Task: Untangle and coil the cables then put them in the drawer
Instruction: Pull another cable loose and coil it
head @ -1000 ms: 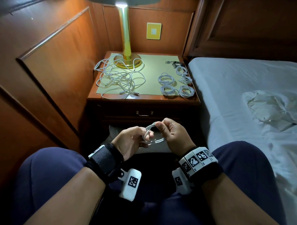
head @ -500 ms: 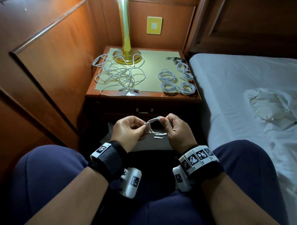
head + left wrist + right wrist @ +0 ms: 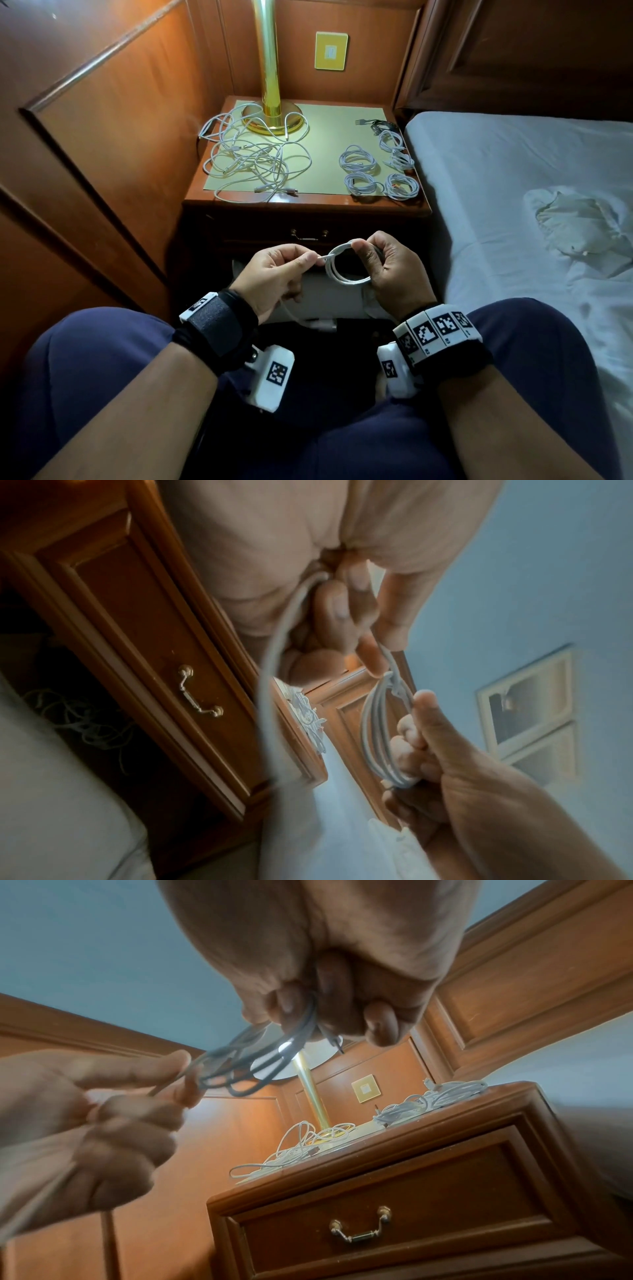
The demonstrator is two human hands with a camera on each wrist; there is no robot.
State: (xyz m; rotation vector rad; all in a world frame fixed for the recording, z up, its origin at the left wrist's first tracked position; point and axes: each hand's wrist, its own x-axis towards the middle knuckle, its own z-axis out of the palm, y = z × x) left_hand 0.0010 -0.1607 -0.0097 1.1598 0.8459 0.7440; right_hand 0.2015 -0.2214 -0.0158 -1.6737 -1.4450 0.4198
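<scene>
White cable (image 3: 346, 267), wound into a small coil of several loops, is hanging between the two hands above the person's lap, just in front of the nightstand (image 3: 301, 212). The right hand (image 3: 390, 270) is gripping the coil, thumb and curled fingers closing round the bundled loops at its top and right side. The left hand (image 3: 274, 277) is pinching the cable's free strand between thumb and forefinger right at the coil's left edge, with the other fingers curled in; the loose tail is trailing down past the palm toward the lap (its plug end is lying low between the knees). On the nightstand top, a tangle of loose cables (image 3: 253, 164) is sprawling over the left part of a pale mat (image 3: 329, 130), partly around the base of a brass lamp (image 3: 270, 120). On the right part, several coiled cables (image 3: 380, 171) are sitting near each other, and a darker cable (image 3: 376, 125) is lying at the far right corner. The drawer (image 3: 308, 236) with its small metal handle is sitting closed under the top. A bed (image 3: 513, 192) with a pale sheet is lying to the right, touching the nightstand's side.
</scene>
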